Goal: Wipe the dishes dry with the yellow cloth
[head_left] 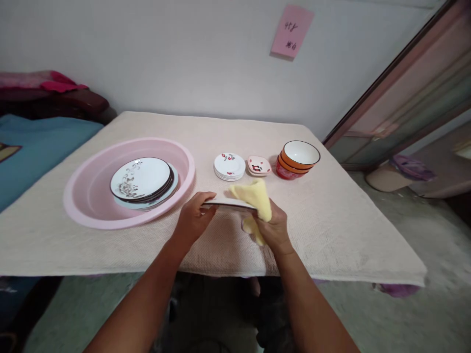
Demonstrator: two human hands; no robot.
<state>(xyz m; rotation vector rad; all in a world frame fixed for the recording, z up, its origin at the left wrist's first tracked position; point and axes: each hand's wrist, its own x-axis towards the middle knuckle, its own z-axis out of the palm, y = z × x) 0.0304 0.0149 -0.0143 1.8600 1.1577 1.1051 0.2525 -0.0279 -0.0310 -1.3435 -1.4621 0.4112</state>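
A dark-rimmed plate (228,203) is held almost edge-on above the front of the table, between my two hands. My left hand (195,218) grips its left edge, thumb on top and fingers underneath. On the right edge, my right hand (273,226) is closed around a yellow cloth (255,196), which is folded over the plate's rim and hangs below it. To the left, a pink basin (86,196) holds a stack of plates (142,179), the top one white with a grey flower pattern. The underside of the held plate is mostly hidden.
Behind my hands stand a stack of small white plates (229,165) with red flowers, small square dishes (259,165), and stacked orange and red bowls (299,158). A cream cloth covers the table (349,235). A wall rises behind it; a bin (386,177) stands right.
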